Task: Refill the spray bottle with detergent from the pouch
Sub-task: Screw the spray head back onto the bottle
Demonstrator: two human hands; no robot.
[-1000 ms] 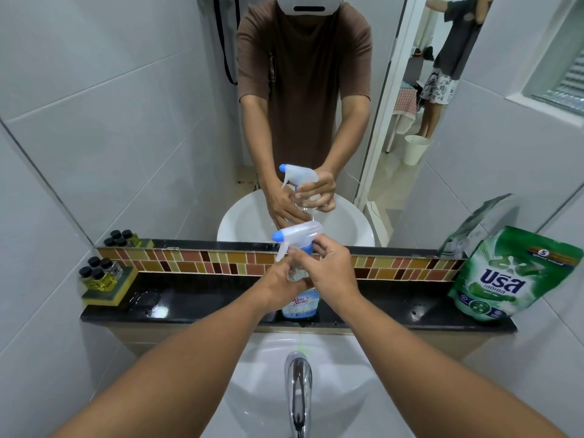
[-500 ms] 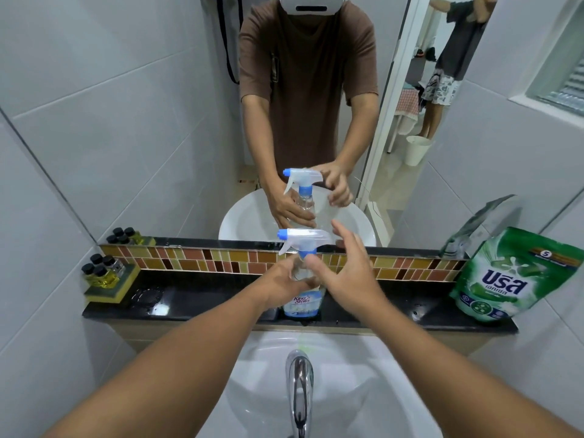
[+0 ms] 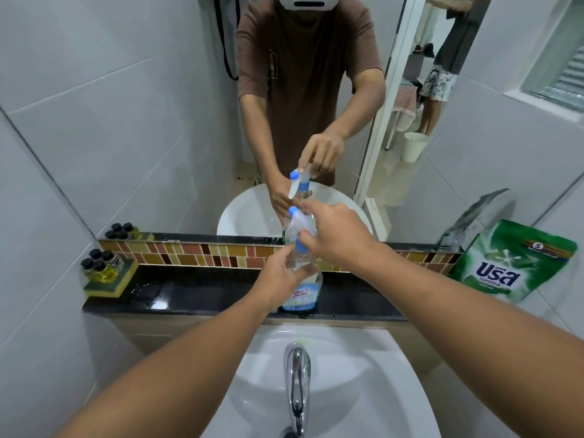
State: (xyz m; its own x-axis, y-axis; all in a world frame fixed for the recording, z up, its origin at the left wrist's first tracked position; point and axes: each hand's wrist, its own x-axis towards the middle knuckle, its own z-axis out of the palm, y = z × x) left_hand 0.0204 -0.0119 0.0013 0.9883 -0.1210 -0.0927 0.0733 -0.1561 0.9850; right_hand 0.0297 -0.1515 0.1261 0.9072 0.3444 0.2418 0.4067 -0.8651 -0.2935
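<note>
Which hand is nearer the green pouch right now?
Right. The right hand is at the spray head, still well left of the pouch. The left hand grips the bottle body, farther left.

At my three o'clock, green pouch [image 3: 508, 260]: white Thai brand lettering, a circled "5" near its top. Dead ahead, spray bottle [image 3: 301, 292] label: I read "King's Stella", blurred.
</note>
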